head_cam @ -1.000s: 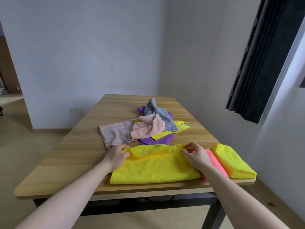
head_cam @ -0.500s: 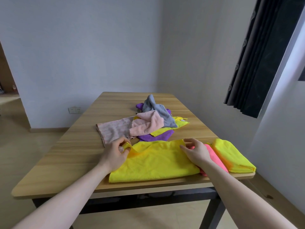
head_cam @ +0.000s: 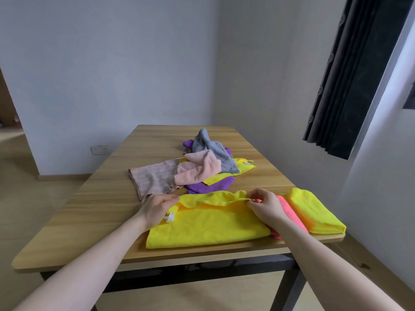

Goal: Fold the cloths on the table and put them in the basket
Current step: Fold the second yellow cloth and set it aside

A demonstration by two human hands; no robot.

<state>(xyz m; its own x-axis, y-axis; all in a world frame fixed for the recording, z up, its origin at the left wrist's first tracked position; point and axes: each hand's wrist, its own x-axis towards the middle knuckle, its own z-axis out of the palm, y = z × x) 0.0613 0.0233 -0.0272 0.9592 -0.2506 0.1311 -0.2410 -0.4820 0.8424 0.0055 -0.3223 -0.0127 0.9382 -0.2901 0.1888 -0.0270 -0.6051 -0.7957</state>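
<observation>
A large yellow cloth (head_cam: 208,223) is laid flat at the near edge of the wooden table (head_cam: 89,212). Its far edge is pinched at both corners and raised slightly — the left hand (head_cam: 157,209) grips the left corner, the right hand (head_cam: 265,207) the right. A small white tag, apparently a label, is seen under the left hand. Just beside the right hand, a folded pink cloth (head_cam: 292,216) and a folded yellow cloth (head_cam: 314,212) are placed side by side. Farther back, a loose pile (head_cam: 202,169) of pink, grey, purple and yellow cloths is spread mid-table.
</observation>
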